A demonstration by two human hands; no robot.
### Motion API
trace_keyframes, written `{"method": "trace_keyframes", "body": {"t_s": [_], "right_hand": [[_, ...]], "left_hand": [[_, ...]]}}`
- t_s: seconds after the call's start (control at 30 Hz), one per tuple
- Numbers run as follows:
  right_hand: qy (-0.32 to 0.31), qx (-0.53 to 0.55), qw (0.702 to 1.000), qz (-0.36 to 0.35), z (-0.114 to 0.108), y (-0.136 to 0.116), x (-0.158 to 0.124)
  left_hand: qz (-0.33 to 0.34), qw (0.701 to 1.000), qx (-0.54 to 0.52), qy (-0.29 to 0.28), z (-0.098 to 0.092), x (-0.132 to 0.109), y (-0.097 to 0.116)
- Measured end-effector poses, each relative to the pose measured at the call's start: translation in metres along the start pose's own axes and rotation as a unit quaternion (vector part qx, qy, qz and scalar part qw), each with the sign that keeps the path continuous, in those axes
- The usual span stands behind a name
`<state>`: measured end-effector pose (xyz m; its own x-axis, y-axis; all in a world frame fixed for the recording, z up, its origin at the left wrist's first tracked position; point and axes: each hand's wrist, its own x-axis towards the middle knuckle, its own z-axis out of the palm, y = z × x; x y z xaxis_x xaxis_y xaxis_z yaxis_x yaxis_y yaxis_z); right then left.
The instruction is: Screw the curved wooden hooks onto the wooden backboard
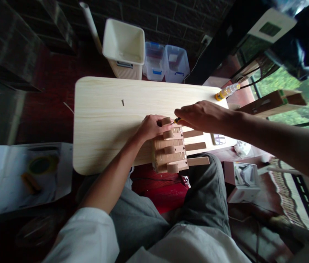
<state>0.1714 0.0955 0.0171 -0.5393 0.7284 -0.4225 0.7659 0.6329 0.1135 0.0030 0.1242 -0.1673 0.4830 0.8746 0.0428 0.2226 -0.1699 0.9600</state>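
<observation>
My right hand point(195, 114) is closed around a small screwdriver point(177, 120) with a yellow and black handle. Its tip points down at the upper end of a wooden assembly. My left hand point(152, 128) is closed on the top wooden piece point(166, 121), its fingers close to the screwdriver tip. Several rounded wooden pieces point(170, 149) with dark screw holes or heads lie across a tape-wrapped cardboard block point(159, 155). Flat wooden strips point(198, 161) stick out to its right. The block overhangs the table's near edge.
A loose screw point(123, 102) lies on the pale wooden table point(96, 120). A clear and yellow bottle-shaped item point(227, 92) is at the far right corner. Behind the table stand a cream bin point(124, 60) and two clear plastic boxes point(155, 62). A long cardboard box point(269, 104) is at right.
</observation>
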Motion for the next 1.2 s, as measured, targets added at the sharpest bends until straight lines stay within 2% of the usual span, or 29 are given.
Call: {"method": "trace_keyframes", "body": {"t_s": [0.17, 0.43, 0.73, 0.93, 1.2], "right_hand": [[-0.002, 0.003, 0.999, 0.033, 0.004, -0.003, 0.003], [-0.005, 0.012, 1.000, -0.016, -0.003, 0.005, 0.002], [-0.004, 0.006, 1.000, 0.027, 0.005, -0.001, 0.005], [-0.008, 0.019, 1.000, -0.007, 0.002, 0.011, 0.003], [-0.001, 0.029, 0.999, 0.031, 0.007, 0.003, 0.006]], "left_hand": [[-0.002, 1.000, -0.002, -0.004, 0.000, 0.000, 0.001], [0.019, 1.000, 0.014, -0.005, -0.001, 0.000, 0.001], [0.010, 1.000, 0.009, -0.009, -0.002, 0.000, 0.003], [0.001, 1.000, 0.002, -0.007, -0.002, -0.002, 0.004], [0.009, 1.000, 0.015, -0.008, -0.001, 0.001, 0.000]]}}
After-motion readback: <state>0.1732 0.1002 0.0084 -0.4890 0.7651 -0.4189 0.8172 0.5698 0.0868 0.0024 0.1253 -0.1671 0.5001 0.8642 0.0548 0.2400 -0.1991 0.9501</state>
